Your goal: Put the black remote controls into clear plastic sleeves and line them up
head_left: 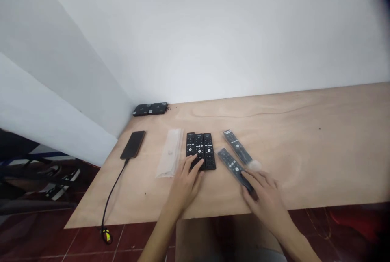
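I see the left hand [185, 185], fingers apart, flat on the near ends of three black plastic remotes [200, 151] lined up mid-frame on the plywood desk [319, 152]. A careless push could skew them. The right hand [265, 197] covers the near end of a slanted black sleeved remote [233, 164], and blur hides whether its fingers clamp it.

Black phone [133, 144], cable [112, 191] attached, left on plywood table [304, 132]; clear plastic sleeve [170, 152] near; two black boxes [150, 109] at far corner.

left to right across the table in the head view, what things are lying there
phone → clear plastic sleeve → row of three remotes → two slanted remotes
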`<act>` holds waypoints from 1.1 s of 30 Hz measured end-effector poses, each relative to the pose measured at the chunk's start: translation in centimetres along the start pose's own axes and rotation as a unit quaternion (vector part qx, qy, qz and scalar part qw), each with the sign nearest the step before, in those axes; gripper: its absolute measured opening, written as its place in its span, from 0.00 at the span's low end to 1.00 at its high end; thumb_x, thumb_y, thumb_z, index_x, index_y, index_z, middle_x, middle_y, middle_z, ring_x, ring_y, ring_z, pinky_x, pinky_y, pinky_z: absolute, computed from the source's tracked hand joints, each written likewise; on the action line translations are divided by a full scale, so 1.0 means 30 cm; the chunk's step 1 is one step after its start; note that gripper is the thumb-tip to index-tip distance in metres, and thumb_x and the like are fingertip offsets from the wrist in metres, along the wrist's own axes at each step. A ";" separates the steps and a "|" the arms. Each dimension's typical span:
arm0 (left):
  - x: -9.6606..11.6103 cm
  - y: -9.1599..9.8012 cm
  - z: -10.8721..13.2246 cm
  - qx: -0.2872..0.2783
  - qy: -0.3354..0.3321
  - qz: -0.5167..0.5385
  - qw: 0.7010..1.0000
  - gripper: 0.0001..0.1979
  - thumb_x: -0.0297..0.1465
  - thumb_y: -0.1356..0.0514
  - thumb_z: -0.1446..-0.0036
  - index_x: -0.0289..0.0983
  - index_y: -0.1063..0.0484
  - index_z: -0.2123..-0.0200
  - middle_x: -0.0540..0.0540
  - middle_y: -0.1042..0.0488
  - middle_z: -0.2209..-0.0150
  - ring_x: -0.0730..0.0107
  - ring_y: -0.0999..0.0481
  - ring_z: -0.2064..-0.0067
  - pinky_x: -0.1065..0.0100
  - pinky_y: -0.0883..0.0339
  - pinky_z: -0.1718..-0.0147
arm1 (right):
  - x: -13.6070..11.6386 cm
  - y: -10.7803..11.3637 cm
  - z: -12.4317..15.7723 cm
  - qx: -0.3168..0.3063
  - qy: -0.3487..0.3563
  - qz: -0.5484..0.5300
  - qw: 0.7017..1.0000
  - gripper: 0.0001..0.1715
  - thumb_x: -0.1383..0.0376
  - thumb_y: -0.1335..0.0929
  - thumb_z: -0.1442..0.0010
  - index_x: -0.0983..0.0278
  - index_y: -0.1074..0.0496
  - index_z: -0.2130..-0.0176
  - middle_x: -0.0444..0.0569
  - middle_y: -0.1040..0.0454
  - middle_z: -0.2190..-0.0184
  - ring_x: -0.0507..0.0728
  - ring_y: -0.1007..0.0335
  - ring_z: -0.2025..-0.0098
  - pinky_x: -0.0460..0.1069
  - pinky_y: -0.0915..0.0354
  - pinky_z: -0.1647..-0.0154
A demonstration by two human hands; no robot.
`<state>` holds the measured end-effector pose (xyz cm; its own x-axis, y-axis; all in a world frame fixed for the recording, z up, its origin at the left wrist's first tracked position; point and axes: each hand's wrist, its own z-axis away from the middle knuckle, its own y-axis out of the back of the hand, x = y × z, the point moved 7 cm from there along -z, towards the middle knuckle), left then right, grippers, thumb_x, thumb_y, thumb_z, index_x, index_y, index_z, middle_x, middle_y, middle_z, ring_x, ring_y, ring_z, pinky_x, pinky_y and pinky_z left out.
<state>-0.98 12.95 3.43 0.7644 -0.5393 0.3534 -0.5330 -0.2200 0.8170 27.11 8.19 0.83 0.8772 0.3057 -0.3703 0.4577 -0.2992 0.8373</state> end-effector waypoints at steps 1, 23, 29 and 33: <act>0.007 0.008 0.003 0.008 -0.006 0.006 1.000 0.24 0.28 0.42 0.25 0.44 0.33 0.29 0.36 0.29 0.33 0.46 0.30 0.30 0.39 0.31 0.32 | 0.035 0.023 0.045 -0.011 0.005 -0.015 1.000 0.27 0.60 0.30 0.29 0.54 0.25 0.34 0.54 0.19 0.38 0.74 0.27 0.38 0.67 0.32 0.43; 0.034 0.022 0.163 -0.114 0.008 0.099 0.989 0.27 0.34 0.33 0.30 0.48 0.31 0.31 0.37 0.23 0.40 0.47 0.21 0.41 0.46 0.22 0.43 | 0.006 -0.017 -0.040 -0.125 -0.037 -0.352 0.927 0.19 0.58 0.28 0.28 0.55 0.20 0.39 0.57 0.21 0.39 0.68 0.24 0.38 0.64 0.26 0.35; 0.029 0.039 0.145 -0.090 0.054 0.131 0.986 0.21 0.32 0.34 0.30 0.48 0.28 0.36 0.38 0.24 0.44 0.48 0.22 0.43 0.48 0.22 0.45 | 0.040 -0.028 -0.052 -0.049 -0.114 -0.412 0.903 0.16 0.51 0.28 0.27 0.59 0.17 0.53 0.59 0.20 0.45 0.68 0.22 0.42 0.60 0.23 0.42; 0.019 0.041 0.137 -0.076 0.067 0.143 0.984 0.21 0.31 0.34 0.30 0.48 0.28 0.36 0.39 0.25 0.43 0.48 0.22 0.42 0.48 0.23 0.43 | 0.070 -0.017 -0.054 -0.012 -0.159 -0.425 0.891 0.20 0.48 0.28 0.28 0.60 0.17 0.59 0.61 0.19 0.45 0.69 0.22 0.40 0.62 0.25 0.38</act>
<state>-2.69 9.04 2.76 0.6367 -0.4473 0.6281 -0.6814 0.0548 0.7298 28.49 10.43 0.28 0.2148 0.1403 -0.9665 0.9762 -0.0608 0.2081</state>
